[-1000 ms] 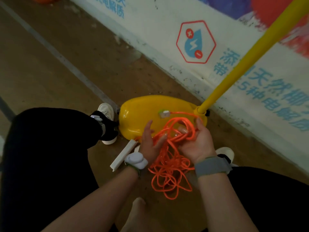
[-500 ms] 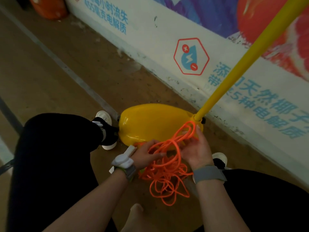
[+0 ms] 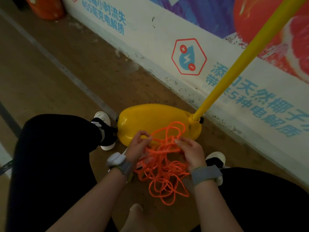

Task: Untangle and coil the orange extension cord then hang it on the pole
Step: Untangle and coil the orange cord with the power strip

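Having risen, the left hand pinches the orange cord; the right hand still grips it.

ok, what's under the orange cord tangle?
Brown floor shows through lower loops of the tangled orange extension cord, the yellow plastic pole base through upper ones. The dense middle hides the rest.

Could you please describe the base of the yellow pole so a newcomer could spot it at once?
Find the white wall with blue lettering; the slanted yellow pole runs down to the floor before it. At its foot lies the glossy yellow, bean-shaped plastic base, the only rounded yellow body, beyond the tangled orange cord.
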A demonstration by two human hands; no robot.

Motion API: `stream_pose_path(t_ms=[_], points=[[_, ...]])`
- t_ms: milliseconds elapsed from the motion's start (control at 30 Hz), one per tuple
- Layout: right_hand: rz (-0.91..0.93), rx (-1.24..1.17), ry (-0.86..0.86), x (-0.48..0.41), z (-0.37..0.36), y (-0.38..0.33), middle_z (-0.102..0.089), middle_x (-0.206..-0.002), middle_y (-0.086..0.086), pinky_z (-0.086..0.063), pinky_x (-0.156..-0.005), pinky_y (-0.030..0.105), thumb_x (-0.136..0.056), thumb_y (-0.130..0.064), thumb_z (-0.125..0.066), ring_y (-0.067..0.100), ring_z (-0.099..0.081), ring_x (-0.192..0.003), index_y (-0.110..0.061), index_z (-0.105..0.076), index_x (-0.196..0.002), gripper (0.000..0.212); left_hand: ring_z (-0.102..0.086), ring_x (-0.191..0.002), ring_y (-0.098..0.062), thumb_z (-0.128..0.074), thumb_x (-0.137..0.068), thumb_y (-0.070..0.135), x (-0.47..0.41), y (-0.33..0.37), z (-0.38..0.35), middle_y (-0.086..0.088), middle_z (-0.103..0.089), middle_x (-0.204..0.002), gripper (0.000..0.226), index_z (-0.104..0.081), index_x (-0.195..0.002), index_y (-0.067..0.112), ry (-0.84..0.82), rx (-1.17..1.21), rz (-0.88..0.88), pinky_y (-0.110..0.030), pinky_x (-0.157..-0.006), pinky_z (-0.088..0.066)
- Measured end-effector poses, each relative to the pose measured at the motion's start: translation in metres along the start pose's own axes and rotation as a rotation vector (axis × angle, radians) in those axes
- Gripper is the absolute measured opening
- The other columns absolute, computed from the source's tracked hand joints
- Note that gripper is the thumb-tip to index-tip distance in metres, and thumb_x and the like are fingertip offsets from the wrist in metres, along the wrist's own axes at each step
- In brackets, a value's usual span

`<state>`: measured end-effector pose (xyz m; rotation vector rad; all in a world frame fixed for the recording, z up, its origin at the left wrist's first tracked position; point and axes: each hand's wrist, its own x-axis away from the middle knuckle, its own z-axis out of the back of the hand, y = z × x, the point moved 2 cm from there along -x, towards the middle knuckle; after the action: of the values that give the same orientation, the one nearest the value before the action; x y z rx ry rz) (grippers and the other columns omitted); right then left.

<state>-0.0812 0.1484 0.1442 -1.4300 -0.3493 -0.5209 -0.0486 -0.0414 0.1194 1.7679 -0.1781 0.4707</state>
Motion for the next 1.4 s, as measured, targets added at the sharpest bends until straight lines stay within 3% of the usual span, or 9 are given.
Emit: stream_pose_path(t_ms=[133, 233, 333, 467, 667, 767, 967, 1133, 1400], points=[[-0.032, 0.010, 0.175, -0.007, 0.019, 0.007, -0.064, -0.076, 0.007, -0.036, -0.036, 0.015, -0.092, -0.012, -0.056, 0.010, -0.050, -0.047, -0.011, -0.066, -0.099, 0.012, -0.035, -0.040, -0.006, -0.049, -0.097, 0.010, -0.014, 0.014, 0.031, 0.002, -0.040, -0.059, 0.015, -0.048, -0.085, 0.020, 0.303, 0.318, 0.035, -0.019, -0.040, -0.031], [-0.155, 0.053, 0.175, -0.009, 0.023, 0.018, -0.064, -0.077, 0.010, -0.042, -0.045, 0.018, -0.089, -0.019, -0.062, 0.020, -0.052, -0.058, -0.007, -0.067, -0.089, 0.013, -0.032, -0.037, -0.005, -0.045, -0.099, 0.010, -0.018, 0.021, 0.035, 0.004, -0.036, -0.053, 0.011, -0.049, -0.090, 0.016, 0.240, 0.470, 0.020, -0.018, -0.038, -0.031], [-0.169, 0.526, 0.027, -0.018, 0.022, 0.037, -0.066, -0.073, 0.016, -0.051, -0.067, 0.038, -0.078, -0.030, -0.071, 0.030, -0.062, -0.072, -0.006, -0.067, -0.065, 0.027, -0.032, -0.040, -0.005, -0.040, -0.101, 0.012, -0.010, 0.022, 0.019, 0.005, -0.036, -0.051, 0.013, -0.053, -0.098, 0.014, 0.091, 0.392, -0.029, -0.019, -0.040, -0.031], [-0.264, 0.910, -0.137, -0.008, 0.018, 0.031, -0.058, -0.074, 0.006, -0.037, -0.047, 0.020, -0.085, -0.031, -0.066, 0.021, -0.058, -0.067, -0.007, -0.064, -0.075, 0.026, -0.041, -0.056, -0.007, -0.043, -0.100, 0.013, -0.010, 0.021, 0.021, -0.001, -0.042, -0.069, 0.014, -0.057, -0.099, 0.015, 0.142, 0.187, -0.052, -0.015, -0.042, -0.031], [-0.511, -0.024, -0.391, 0.006, -0.001, 0.019, -0.052, -0.057, 0.004, -0.016, -0.028, 0.009, -0.093, -0.017, -0.053, 0.002, -0.026, -0.028, -0.009, -0.058, -0.069, 0.026, -0.052, -0.114, -0.024, -0.058, -0.091, 0.021, -0.019, -0.017, 0.024, -0.011, -0.058, -0.121, 0.026, -0.064, -0.115, 0.012, 0.061, -0.619, -0.088, -0.029, -0.088, -0.041], [-0.486, -0.275, -0.496, 0.011, -0.009, 0.002, -0.034, -0.038, -0.006, -0.014, -0.025, 0.009, -0.095, -0.018, -0.040, 0.000, -0.021, -0.025, -0.012, -0.048, -0.061, 0.035, -0.063, -0.096, -0.023, -0.056, -0.092, 0.032, -0.013, -0.026, 0.011, -0.007, -0.066, -0.101, 0.023, -0.067, -0.105, 0.016, -0.086, -0.658, -0.043, -0.034, -0.084, -0.048], [-0.192, -0.078, -0.364, 0.017, -0.013, 0.002, -0.038, -0.037, -0.011, -0.018, -0.031, 0.009, -0.087, -0.016, -0.061, -0.001, -0.026, -0.029, -0.010, -0.057, -0.074, 0.015, -0.052, -0.080, -0.022, -0.046, -0.099, 0.019, 0.006, -0.027, -0.016, -0.017, -0.054, -0.094, 0.016, -0.058, -0.102, 0.010, -0.266, -0.185, 0.160, -0.027, -0.068, -0.044], [-0.190, -0.193, -0.355, 0.019, -0.015, 0.002, -0.068, -0.076, 0.014, -0.054, -0.059, 0.032, -0.075, -0.011, -0.072, 0.023, -0.064, -0.060, -0.007, -0.063, -0.095, 0.022, -0.065, -0.076, -0.017, -0.055, -0.094, 0.017, 0.008, -0.026, -0.018, -0.011, -0.068, -0.094, 0.018, -0.064, -0.109, 0.012, -0.235, 0.154, 0.227, -0.030, -0.070, -0.053], [0.025, 0.291, -0.223, 0.025, -0.031, 0.011, -0.056, -0.064, 0.001, -0.045, -0.055, 0.029, -0.071, -0.014, -0.080, 0.016, -0.053, -0.056, -0.018, -0.048, -0.073, 0.032, -0.061, -0.081, -0.034, -0.068, -0.080, 0.015, 0.005, -0.036, -0.008, -0.026, -0.064, -0.095, 0.029, -0.058, -0.107, 0.016, -0.037, -0.026, 0.142, -0.049, -0.077, -0.050]])
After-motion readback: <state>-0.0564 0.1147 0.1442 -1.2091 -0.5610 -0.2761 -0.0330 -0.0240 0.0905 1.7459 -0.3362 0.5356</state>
